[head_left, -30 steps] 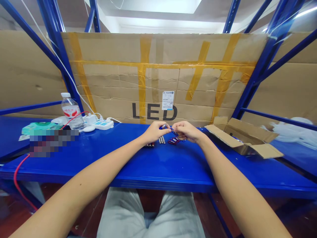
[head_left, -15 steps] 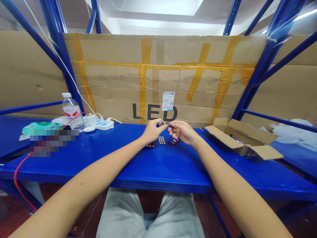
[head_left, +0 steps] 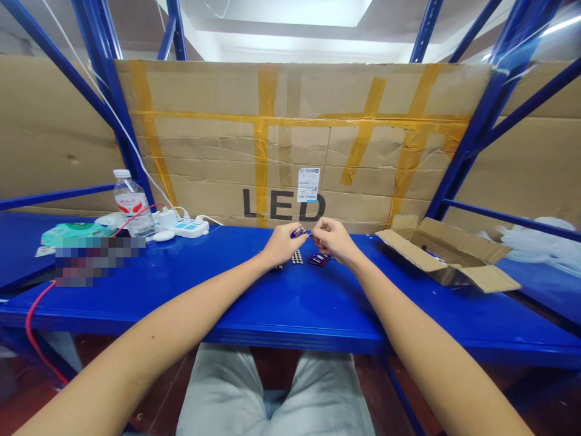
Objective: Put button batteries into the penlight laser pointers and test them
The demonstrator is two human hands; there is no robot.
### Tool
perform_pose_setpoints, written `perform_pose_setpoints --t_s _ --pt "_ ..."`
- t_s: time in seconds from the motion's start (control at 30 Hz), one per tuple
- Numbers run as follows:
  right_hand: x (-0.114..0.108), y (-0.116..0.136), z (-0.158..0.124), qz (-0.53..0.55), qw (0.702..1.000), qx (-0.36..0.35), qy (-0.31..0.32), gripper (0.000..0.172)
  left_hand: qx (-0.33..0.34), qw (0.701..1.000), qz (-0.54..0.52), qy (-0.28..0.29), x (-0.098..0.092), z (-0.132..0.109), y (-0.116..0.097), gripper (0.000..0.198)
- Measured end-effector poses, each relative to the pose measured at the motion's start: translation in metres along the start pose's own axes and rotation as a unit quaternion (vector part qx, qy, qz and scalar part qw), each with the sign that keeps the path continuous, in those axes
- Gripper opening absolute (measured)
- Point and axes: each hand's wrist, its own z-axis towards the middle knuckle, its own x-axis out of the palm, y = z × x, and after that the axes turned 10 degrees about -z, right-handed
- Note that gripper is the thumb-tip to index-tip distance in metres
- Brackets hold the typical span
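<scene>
Cylinder (head_left: 298, 231), small & silvery, prob. metal, sits betw. thumb & forefinger of L hand (head_left: 282, 244), over far half of blue table (head_left: 290, 315); L fingers look clamped on it, exact hold too tiny to tell. R hand (head_left: 333, 239) just beside, thumb & fingertip pinched tog. on blue bit (head_left: 309, 233) at the cylinder's R end; can't tell if the 2 are joined. Below hands: grid of silver studs (head_left: 297, 258), red-rimmed pieces (head_left: 319, 260) near R hand, dark pieces (head_left: 277, 267) partly hidden by L wrist. Main risk IMO: smooth round body slips from a shallow fingertip hold, esp. if R tugs off-line, & drops on studs, scattering rows. Also poss.: blue bit pings loose & gets lost vs. same-colour table. L wrist v. close to dark pieces, so a dip could knock them. Open carton (head_left: 463, 237) well apart, no threat
</scene>
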Motion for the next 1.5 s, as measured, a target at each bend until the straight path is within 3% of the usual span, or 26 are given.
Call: perform_pose_setpoints --t_s 0.13,0.23,0.5,0.9,1.13,1.33,1.5 --pt "-0.007 -0.007 0.004 -0.218 0.966 -0.118 -0.068 0.009 -0.044 0.998 -0.046 -0.006 0.001 0.001 0.005 0.019" --pt "-0.01 -0.009 0.004 -0.306 0.937 -0.145 -0.087 0.008 -0.089 0.991 -0.095 0.019 0.001 0.001 0.006 0.019" --pt "-0.003 -0.005 0.0 -0.357 0.913 -0.18 -0.076 0.01 -0.072 0.991 -0.099 0.062 0.003 -0.001 0.003 0.007" --pt "-0.002 -0.004 -0.001 -0.377 0.89 -0.245 -0.072 0.012 -0.072 0.996 -0.048 0.034 0.003 0.0 0.006 0.007" --pt "-0.008 -0.007 0.0 -0.359 0.905 -0.217 -0.065 0.009 -0.096 0.992 -0.083 0.012 0.003 0.003 0.008 0.011" --pt "-0.016 -0.019 0.009 -0.187 0.979 -0.079 -0.031 0.006 -0.165 0.974 -0.153 0.006 -0.002 0.009 0.012 0.025" --pt "-0.021 -0.023 0.013 -0.083 0.997 -0.006 -0.011 0.011 -0.197 0.966 -0.17 -0.005 -0.01 0.012 0.013 0.017"
